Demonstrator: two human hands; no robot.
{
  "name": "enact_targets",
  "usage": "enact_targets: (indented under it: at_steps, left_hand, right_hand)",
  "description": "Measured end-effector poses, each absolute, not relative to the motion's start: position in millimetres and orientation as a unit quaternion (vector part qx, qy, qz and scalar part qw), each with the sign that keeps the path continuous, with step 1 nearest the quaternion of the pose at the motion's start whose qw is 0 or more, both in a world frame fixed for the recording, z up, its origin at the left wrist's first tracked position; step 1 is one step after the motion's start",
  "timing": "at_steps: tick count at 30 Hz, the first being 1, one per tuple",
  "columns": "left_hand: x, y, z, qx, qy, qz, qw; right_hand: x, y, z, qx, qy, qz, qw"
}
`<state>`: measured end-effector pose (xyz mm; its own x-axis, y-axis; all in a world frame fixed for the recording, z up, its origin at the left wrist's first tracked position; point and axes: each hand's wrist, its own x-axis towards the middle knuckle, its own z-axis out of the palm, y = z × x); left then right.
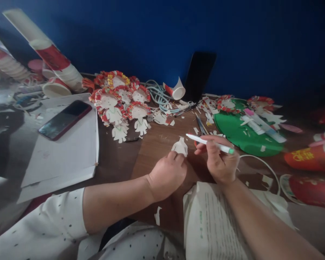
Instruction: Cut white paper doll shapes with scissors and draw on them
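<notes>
My right hand (pixel 220 159) is closed around a white felt-tip pen (pixel 207 141) with a green end, its other tip pointing left. My left hand (pixel 170 173) has its fingers curled down onto a small white paper cutout (pixel 180 146) shaped like a doll's body, and its lower part is hidden under them. Just beyond my right hand lie scissors (pixel 201 126), partly covered by the fingers. Finished-looking paper dolls (pixel 114 108) with red and yellow curled-paper rims are grouped behind and left of my left hand.
A phone (pixel 65 119) rests on a stack of white paper (pixel 62 155) at left. Another dark phone (pixel 200 76) leans on the blue wall. A green disc (pixel 233 131) carries more pens and scraps. Paper cups (pixel 311 157) lie at right; stacked cups (pixel 54 57) tilt at left.
</notes>
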<state>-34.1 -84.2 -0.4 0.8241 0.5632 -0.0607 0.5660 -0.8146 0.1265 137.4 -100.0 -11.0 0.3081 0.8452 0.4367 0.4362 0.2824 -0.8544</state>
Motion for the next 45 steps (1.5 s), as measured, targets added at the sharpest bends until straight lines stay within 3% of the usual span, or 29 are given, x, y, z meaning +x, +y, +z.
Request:
enact_targets:
  at_steps: [6,12,17,27,45]
  left_hand:
    - [-39,-76,-2,0.953,0.299,0.017,0.049]
    - [-39,-75,0,0.949,0.312,-0.001,0.053]
    - [-38,-70,5,0.949,0.305,-0.034,0.07]
    - [-40,-69,-1,0.952,0.298,0.03,0.054]
    - [-38,-74,0,0.956,0.294,0.013,0.02]
  right_hand:
    - [132,-102,-14,-0.549,-0.509,0.223,0.624]
    - [136,-106,-17,-0.635,-0.541,0.167,0.525]
    - [139,-104,-10,-0.617,-0.616,0.205,0.446]
    - [136,-92,-19,-0.598,-0.68,0.131,0.402]
    - [131,-86,-22,-0.66,-0.661,0.11,0.339]
